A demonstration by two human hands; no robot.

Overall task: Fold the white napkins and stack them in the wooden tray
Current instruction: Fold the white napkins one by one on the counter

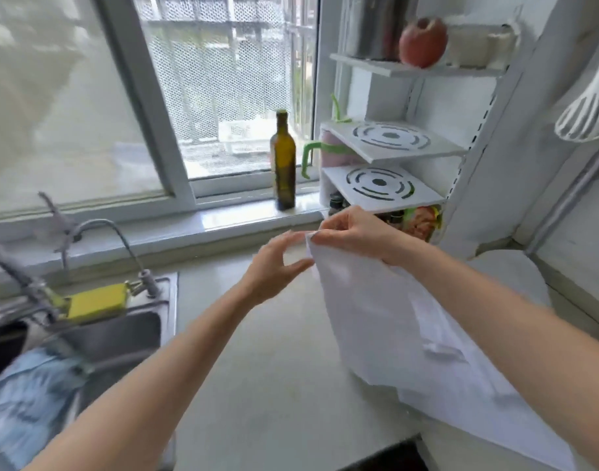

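A white napkin (376, 321) hangs above the counter, lifted by its top corner. My right hand (352, 232) pinches that corner between thumb and fingers, in front of the white shelf rack. My left hand (274, 263) is just left of the corner, thumb and fingers spread apart, its thumb tip close to the napkin's edge and holding nothing. More white cloth (488, 413) lies spread on the counter at the lower right, under my right forearm. No wooden tray is in view.
A steel sink (121, 334) with a tap and a yellow sponge (94, 300) sits at the left, a blue cloth (26, 402) over its edge. A dark glass bottle (284, 164) stands on the window sill. The shelf rack (386, 171) fills the back right corner.
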